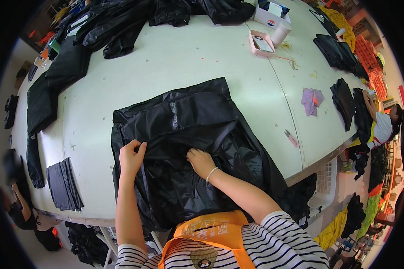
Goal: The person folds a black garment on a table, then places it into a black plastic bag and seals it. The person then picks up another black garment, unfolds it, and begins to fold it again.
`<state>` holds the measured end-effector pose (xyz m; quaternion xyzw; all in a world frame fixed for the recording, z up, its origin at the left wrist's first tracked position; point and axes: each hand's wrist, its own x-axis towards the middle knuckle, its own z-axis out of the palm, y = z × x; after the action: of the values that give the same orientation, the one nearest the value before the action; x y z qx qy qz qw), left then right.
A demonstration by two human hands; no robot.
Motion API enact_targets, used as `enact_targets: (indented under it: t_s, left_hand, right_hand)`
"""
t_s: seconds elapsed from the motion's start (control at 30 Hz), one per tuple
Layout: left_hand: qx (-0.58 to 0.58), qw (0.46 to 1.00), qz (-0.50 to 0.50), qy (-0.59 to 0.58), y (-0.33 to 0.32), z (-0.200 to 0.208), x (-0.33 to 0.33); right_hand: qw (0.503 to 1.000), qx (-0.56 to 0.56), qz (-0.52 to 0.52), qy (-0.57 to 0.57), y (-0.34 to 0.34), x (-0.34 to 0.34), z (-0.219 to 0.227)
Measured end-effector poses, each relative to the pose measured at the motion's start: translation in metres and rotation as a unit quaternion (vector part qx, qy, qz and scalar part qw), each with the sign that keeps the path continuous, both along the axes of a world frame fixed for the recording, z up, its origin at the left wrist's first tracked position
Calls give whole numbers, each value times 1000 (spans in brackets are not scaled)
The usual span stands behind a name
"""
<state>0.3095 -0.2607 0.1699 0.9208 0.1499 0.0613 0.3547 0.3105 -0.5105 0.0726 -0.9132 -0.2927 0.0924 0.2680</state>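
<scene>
A large shiny black garment [197,121] lies spread on the pale table [175,58] in front of me. My left hand [131,158] pinches a fold of the black fabric near the garment's left side. My right hand [201,161], with a bead bracelet on the wrist, presses fingers-down into the fabric at the garment's middle. The two hands sit about a hand's width apart. The garment's lower edge hangs over the table's near edge toward my orange apron.
Folded dark pieces [63,184] lie at the table's left. Black garment piles [121,22] fill the far side. A pink tray [261,43], white box [271,18], purple cloth [311,100] and small pink snips [291,138] lie right. Another person [384,125] sits at the right.
</scene>
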Motion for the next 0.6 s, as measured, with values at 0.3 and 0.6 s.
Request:
enact_targets:
  t_s: [0.3, 0.6]
  left_hand:
    - [23, 999, 32, -3, 25, 13, 14]
    - [136, 961, -196, -143, -87, -18, -51]
  right_hand:
    - [945, 198, 147, -216, -20, -33, 112]
    - [957, 253, -122, -70, -42, -4, 74]
